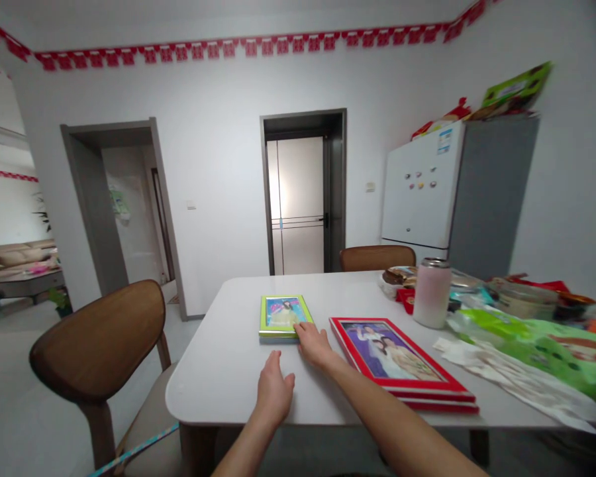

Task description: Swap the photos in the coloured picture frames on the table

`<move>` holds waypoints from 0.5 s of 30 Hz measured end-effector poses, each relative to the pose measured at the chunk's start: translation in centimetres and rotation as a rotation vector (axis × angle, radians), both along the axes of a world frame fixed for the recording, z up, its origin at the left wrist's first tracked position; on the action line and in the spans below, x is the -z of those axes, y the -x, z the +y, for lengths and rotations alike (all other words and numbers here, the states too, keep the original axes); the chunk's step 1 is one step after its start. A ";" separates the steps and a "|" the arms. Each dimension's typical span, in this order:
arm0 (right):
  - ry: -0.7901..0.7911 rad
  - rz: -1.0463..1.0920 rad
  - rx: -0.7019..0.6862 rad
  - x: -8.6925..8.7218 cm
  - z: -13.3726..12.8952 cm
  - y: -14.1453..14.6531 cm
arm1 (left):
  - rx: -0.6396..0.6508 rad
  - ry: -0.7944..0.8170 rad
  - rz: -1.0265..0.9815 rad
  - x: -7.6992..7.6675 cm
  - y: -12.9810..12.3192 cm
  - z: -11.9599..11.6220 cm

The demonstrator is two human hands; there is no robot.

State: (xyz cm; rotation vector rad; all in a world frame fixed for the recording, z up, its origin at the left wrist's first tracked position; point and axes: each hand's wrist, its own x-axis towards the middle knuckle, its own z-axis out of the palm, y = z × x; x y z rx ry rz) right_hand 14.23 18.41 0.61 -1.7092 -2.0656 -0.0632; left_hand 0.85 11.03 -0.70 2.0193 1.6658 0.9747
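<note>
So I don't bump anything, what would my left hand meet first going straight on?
Probably the green picture frame ahead of your left hand, though the hand's height is unclear.

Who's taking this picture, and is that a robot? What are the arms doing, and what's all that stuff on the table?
There's no robot here! This one picture comes from a camera worn on a person's head, looking forward and down, so you see their own bare hands.

The right hand touches the corner of a green picture frame; I can't tell if it has a firm grip. The left hand is open just above the white table and holds nothing.

Nearby lie stacked red picture frames. Past them are a pink-and-white bottle, standing up, and a shiny green bag.
</note>
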 end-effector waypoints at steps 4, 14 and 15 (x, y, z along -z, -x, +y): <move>-0.016 0.006 0.008 0.6 -2.0 -0.6 | 0.043 -0.067 0.088 0.2 0.4 -0.2; -0.020 0.274 -0.226 2.5 -12.2 -4.3 | 0.342 -0.154 0.255 -0.1 -3.2 -3.9; -0.017 0.324 -0.223 2.5 -12.7 -4.4 | 0.363 -0.152 0.269 0.0 -3.6 -4.3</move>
